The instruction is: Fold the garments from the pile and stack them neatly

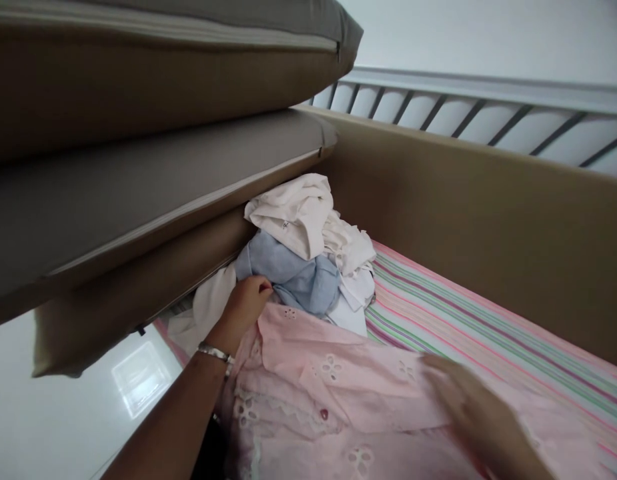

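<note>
A striped bedsheet (pixel 513 340) in pink, green, purple and white covers a low sofa-like bed, with a brown upholstered side panel (pixel 463 220) along its far edge. Beyond the panel run slanted dark bars (pixel 433 113) below a pale wall (pixel 488 33). Thick zippered cushions (pixel 163 193) are stacked at the left, overhanging the glossy white floor (pixel 73 427), which bears a bright square reflection.

A pink eyelet garment (pixel 363 387) with cut-out flowers and a red button (pixel 323 414) lies spread across the near part of the sheet. The left hand (pixel 245 303), a silver-coloured bracelet (pixel 217 353) at its wrist, is at the garment's upper left corner, its fingers curled beside a crumpled blue garment (pixel 288 267). A cream garment (pixel 293 210) is heaped behind the blue one, against the cushions. The right hand (pixel 473 407) is over the pink garment's right part, fingers extended.

The left fingertips are hidden, so I cannot tell whether they grip cloth; motion blur leaves the right hand's hold equally unclear. The pink garment's lower end is cut off by the frame.
</note>
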The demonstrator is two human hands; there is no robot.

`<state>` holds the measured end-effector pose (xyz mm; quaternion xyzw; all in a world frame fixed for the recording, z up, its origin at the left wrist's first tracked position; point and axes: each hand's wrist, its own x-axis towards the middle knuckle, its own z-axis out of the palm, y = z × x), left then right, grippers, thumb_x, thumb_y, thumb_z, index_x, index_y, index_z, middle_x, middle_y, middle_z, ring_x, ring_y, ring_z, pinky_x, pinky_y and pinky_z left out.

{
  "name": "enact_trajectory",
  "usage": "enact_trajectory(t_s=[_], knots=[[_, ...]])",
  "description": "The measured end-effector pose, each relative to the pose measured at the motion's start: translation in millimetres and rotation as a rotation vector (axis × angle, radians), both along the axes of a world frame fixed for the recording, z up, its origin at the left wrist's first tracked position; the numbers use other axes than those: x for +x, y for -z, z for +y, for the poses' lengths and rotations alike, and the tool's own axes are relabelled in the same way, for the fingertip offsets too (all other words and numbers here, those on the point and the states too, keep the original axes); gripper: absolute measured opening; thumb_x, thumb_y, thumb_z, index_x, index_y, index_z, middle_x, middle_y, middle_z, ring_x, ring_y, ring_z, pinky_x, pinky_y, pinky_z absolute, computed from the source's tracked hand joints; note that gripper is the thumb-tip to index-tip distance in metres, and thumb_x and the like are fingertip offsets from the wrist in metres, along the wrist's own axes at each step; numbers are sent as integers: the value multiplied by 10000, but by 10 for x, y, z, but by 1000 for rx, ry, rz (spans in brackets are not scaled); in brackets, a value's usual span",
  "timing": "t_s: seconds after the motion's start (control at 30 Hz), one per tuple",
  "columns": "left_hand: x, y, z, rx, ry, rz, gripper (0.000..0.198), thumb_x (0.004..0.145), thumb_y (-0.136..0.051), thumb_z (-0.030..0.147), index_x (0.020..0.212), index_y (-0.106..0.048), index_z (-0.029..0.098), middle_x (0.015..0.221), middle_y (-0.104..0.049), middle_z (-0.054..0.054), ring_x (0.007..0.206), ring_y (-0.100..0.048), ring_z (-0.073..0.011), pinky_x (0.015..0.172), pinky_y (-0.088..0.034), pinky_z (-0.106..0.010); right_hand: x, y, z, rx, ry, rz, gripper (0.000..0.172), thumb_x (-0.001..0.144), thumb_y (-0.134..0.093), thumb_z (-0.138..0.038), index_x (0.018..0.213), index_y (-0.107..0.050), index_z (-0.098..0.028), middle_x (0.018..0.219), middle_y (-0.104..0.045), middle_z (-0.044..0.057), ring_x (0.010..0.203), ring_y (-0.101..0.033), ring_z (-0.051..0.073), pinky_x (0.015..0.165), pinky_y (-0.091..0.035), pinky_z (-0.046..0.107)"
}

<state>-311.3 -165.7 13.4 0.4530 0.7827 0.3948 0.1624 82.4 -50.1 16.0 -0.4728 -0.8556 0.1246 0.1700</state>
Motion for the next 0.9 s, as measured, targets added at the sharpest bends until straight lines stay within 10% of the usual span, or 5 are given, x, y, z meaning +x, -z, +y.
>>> enact_trajectory(t_s=[0.2,0.4,0.6,0.67,0.9], knots=[[10,-21,-96,142,-11,-165,131,735,-536,188,726,-665,171,722,-684,-29,702,-607,-148,635,-422,-238,-1422,168,-1163,-172,-305,-133,523,724,-580,-339,1224,-526,-196,1206,-598,85,1100,-545,234,932,-447,373],[-105,-197,-277,251,13,-410,211,764,-507,320,717,-622,149,679,-669,-41,564,-581,-126,508,-419,-222,-1676,-274,-883,-202,-198,-69,276,805,-432,-358,850,-656,-204,907,-682,62,863,-605,215,772,-444,319],[162,-396,-502,-59,934,-981,296,717,-608,429,760,-682,146,862,-699,-79,680,-637,-159,579,-486,-263,-1704,-1107,-577,-82,-9,162,283,760,-483,-444,805,-629,-206,742,-655,14,716,-580,188,660,-408,279],[370,-306,-453,-194,1051,-973,297,652,-688,354,884,-693,169,927,-689,-61,772,-635,-159,660,-489,-263,-1766,-1239,-603,-28,-2,183,273,758,-484,-429,803,-627,-201,735,-649,20,719,-575,192,666,-408,287],[599,115,-48,-140,503,-843,436,669,-633,271,1091,-589,171,799,-662,-28,637,-611,-125,563,-485,-236,-1958,-1021,-902,195,-140,196,173,800,-468,-274,872,-617,-223,888,-622,36,865,-559,187,783,-420,304]])
